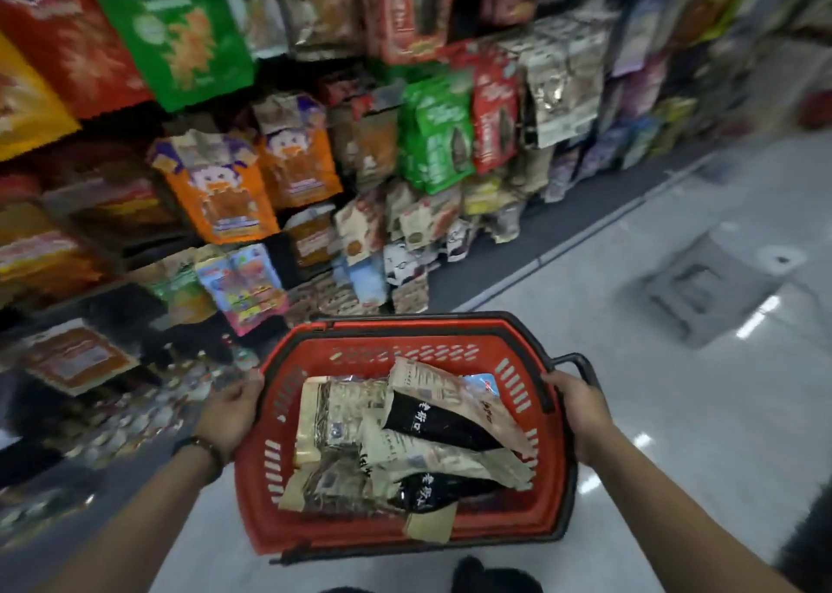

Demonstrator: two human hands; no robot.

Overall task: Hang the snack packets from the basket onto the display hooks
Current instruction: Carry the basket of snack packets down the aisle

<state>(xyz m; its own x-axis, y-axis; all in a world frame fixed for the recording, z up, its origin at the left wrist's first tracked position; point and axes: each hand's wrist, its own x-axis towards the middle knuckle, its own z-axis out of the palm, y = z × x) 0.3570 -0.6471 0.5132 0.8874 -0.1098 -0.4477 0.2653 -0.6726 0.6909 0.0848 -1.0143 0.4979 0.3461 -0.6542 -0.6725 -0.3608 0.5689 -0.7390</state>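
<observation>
A red plastic basket point(454, 354) with black handles is held in front of me above the floor. My left hand point(232, 412) grips its left rim and my right hand point(581, 412) grips its right rim beside a black handle. Inside lie several snack packets point(405, 435), beige and black, piled flat across each other. Beyond the basket, the display point(315, 151) carries hanging snack packets in orange, green, red and silver. The hooks themselves are hidden behind the packets, and the view is blurred.
The display rack runs along the left and recedes to the upper right. A glossy pale floor point(675, 412) spreads to the right, with a grey floor plate point(702, 286) in it. A dark shoe point(490, 577) shows at the bottom edge.
</observation>
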